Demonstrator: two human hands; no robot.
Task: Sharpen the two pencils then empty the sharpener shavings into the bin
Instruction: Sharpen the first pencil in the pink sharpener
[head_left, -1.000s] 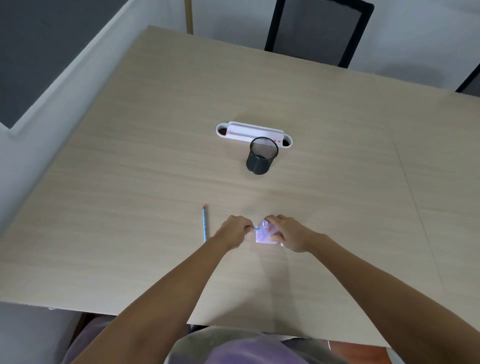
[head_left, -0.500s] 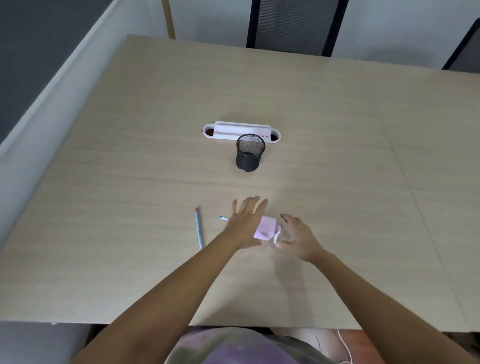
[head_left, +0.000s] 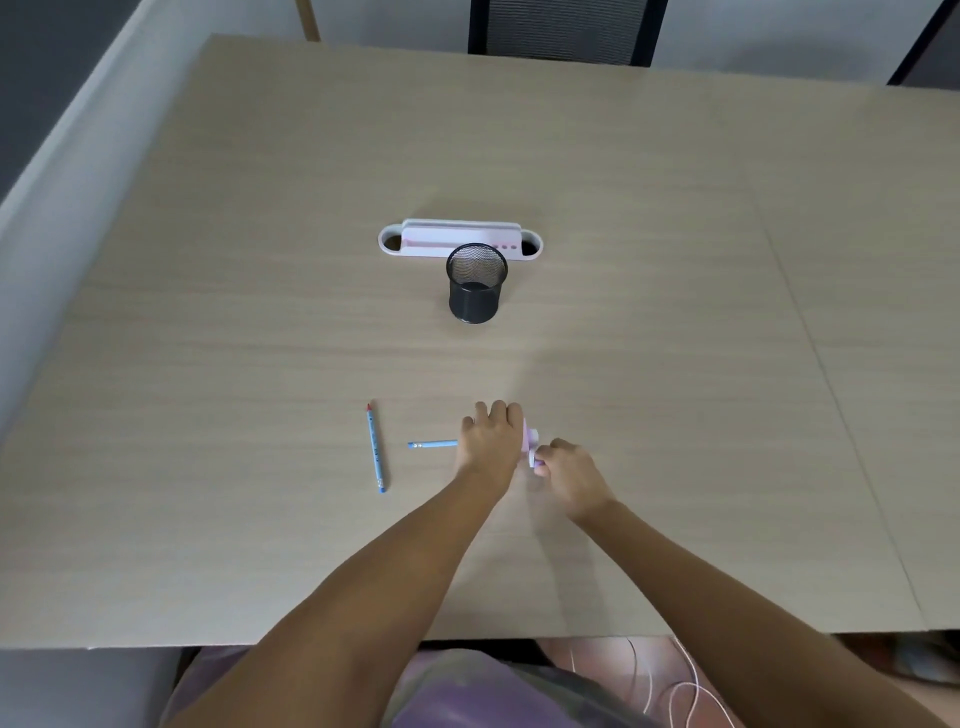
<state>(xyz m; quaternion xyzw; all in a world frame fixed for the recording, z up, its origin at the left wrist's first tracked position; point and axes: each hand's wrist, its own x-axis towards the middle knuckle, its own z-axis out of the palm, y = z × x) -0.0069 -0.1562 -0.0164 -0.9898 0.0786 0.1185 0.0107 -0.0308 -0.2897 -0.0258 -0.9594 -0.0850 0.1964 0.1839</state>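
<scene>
A small pink sharpener sits on the wooden table, mostly hidden by my hands. My left hand is curled over its top and left side. My right hand pinches its white end from the right. One blue pencil lies flat just left of my left hand, its right end hidden under the hand. A second blue pencil lies further left, pointing away from me. The black mesh bin stands upright beyond my hands, at the table's middle.
A white and pink desk organiser lies right behind the bin. A dark chair stands at the far edge. The table's near edge runs close to my body, with a white cable hanging below at the right.
My left hand let go of the pencil it held at the sharpener; that pencil now lies on the table. The hand opened, then closed over the sharpener. My right hand stayed on it.
</scene>
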